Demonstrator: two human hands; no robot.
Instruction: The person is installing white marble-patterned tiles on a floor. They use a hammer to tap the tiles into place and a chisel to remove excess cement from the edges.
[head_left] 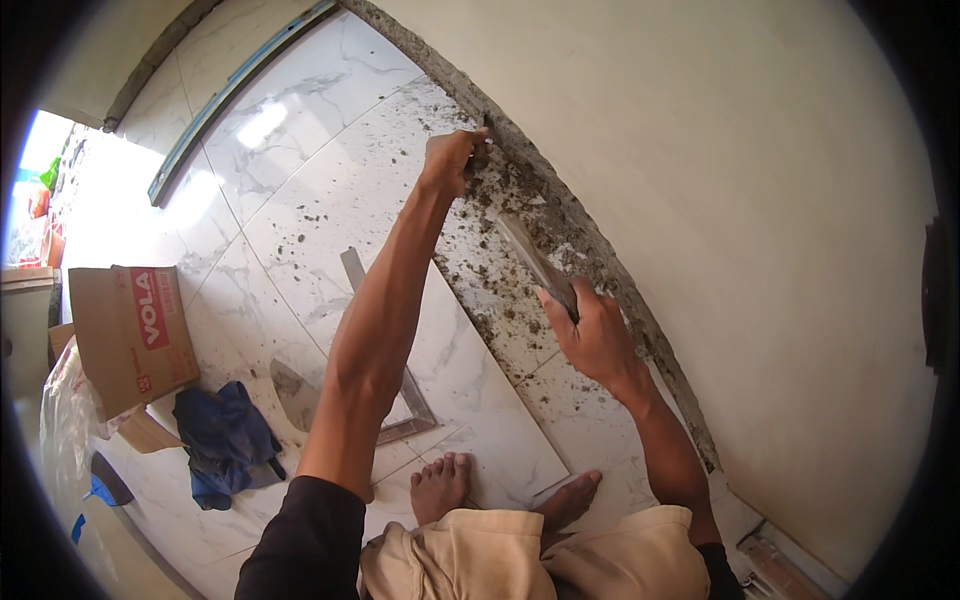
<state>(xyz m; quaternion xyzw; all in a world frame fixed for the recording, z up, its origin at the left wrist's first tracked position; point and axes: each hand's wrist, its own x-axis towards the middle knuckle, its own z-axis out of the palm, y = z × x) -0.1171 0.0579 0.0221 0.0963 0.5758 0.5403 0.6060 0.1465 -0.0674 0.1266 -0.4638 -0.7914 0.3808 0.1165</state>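
My left hand (455, 163) reaches far forward to the rough foot of the wall, its fingers curled down. What sits in those fingers, if anything, is hidden. Lower and to the right, my right hand (598, 345) is wrapped round a long, flat grey tool (535, 258) whose exact kind does not show. The tool's far end points up and left, over crumbled mortar (500, 325) scattered on the white marbled floor tiles (300, 235). A white marbled tile (490, 420) lies between my feet and the debris, its long edge beside the crumbs.
A metal square (412, 425) lies partly behind my left forearm. To the left are a cardboard box (130, 340), a dark blue cloth (225, 440) and clear plastic (65, 430). A long straightedge (235, 100) rests farther off. The plain wall (760, 250) rises along the right.
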